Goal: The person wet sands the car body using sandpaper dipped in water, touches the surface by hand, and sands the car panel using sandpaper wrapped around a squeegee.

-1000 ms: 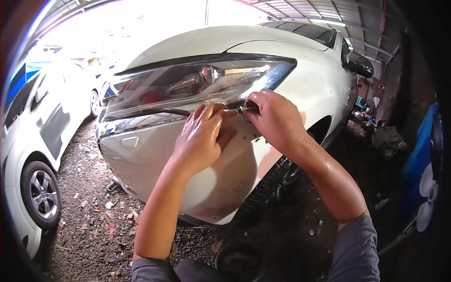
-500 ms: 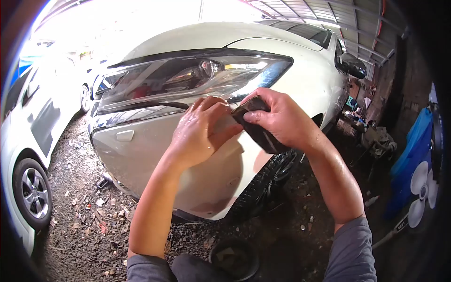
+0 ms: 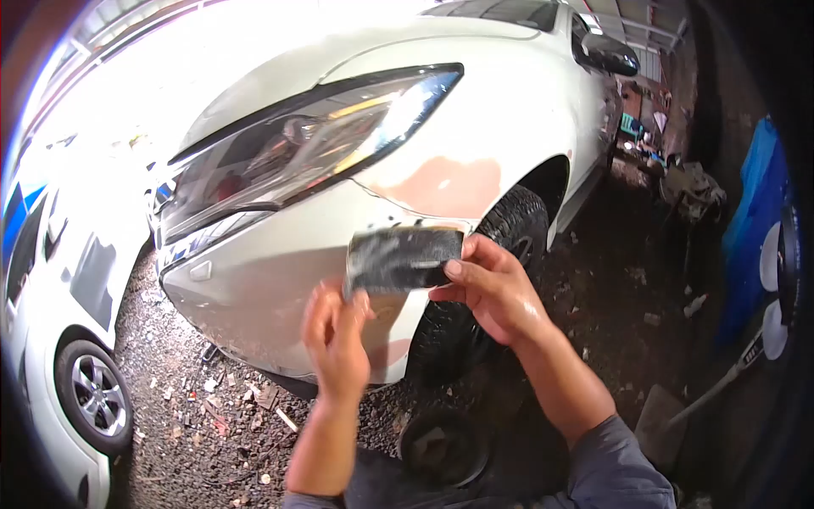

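Note:
A dark rectangular sheet of sandpaper [image 3: 403, 259], streaked with whitish wet residue, is held up in front of the car's front corner. My right hand [image 3: 500, 293] pinches its right end between thumb and fingers. At the lower left corner, the fingertips of my left hand [image 3: 337, 335] close on the sheet; they are slightly blurred. Behind the sheet is the white bumper [image 3: 280, 293], partly hidden by it. Above, the white fender shows a pinkish bare patch [image 3: 449, 187] beside the headlight [image 3: 314, 144].
A black tyre [image 3: 517, 220] stands right behind the bumper corner. Below my hands a dark round tub [image 3: 445, 450] sits on the gravel [image 3: 195, 424]. Another white car with a silver wheel [image 3: 97, 394] is at left. A blue sheet [image 3: 750, 237] and white fan blades [image 3: 772, 331] are at right.
Both hands have come down and away from the bumper edge below the headlight. The sandpaper, folded over in my right hand before, now lies flat in view between both hands. The view has shifted right.

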`<state>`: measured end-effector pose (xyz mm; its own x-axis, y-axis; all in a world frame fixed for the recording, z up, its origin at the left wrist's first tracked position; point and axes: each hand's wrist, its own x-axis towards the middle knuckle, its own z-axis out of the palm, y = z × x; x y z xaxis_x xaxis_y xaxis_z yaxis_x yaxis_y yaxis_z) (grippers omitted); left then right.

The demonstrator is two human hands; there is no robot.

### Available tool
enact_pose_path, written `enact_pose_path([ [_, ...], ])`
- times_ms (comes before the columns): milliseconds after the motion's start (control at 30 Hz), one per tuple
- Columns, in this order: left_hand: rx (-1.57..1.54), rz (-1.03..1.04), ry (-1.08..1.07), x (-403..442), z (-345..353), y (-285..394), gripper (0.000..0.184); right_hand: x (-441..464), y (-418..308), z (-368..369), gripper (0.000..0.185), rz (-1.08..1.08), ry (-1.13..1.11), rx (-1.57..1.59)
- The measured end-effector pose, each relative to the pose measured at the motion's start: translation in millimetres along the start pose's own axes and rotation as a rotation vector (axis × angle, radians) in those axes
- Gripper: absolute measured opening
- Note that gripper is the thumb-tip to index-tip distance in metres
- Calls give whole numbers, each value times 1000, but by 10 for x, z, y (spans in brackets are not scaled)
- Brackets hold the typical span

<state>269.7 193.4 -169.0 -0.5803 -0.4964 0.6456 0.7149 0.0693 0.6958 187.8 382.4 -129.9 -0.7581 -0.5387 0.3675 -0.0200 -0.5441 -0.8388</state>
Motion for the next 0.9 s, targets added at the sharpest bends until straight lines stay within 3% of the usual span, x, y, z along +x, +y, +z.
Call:
enact_pose_path([
  [100,-280,-211,-23,-702,176,-346,12,-314,260,-288,9,-68,176,48],
  [167,-138,-510,-12,-1084,272,-577,24,-491,375,-603,8,-60,260,-146],
  [200,-110,-469,69,-1310,325,-711,28,-604,429,-749,8,-45,301,-245],
  [233,104,-281,106,-1469,373,-794,33,-705,451,-879,8,34,316,-410],
  [300,582,56,-87,-1602,323,-836,35,-836,506,-1084,11,207,308,-733],
  [333,652,120,-294,-1541,319,-824,33,-871,617,-1138,15,99,224,-701],
  [367,623,52,-374,-1516,384,-838,33,-918,698,-1143,15,111,212,-685],
  [433,583,-36,-330,-1444,575,-922,40,-957,796,-1151,15,119,174,-660],
  [633,575,-72,-308,-1548,571,-1322,48,-936,904,-1151,15,83,252,-657],
  [733,766,47,-350,-1517,651,-1260,49,-889,955,-1160,15,100,392,-457],
  [900,628,-97,-338,-1543,679,-1396,54,-884,992,-1217,16,102,387,-180],
])
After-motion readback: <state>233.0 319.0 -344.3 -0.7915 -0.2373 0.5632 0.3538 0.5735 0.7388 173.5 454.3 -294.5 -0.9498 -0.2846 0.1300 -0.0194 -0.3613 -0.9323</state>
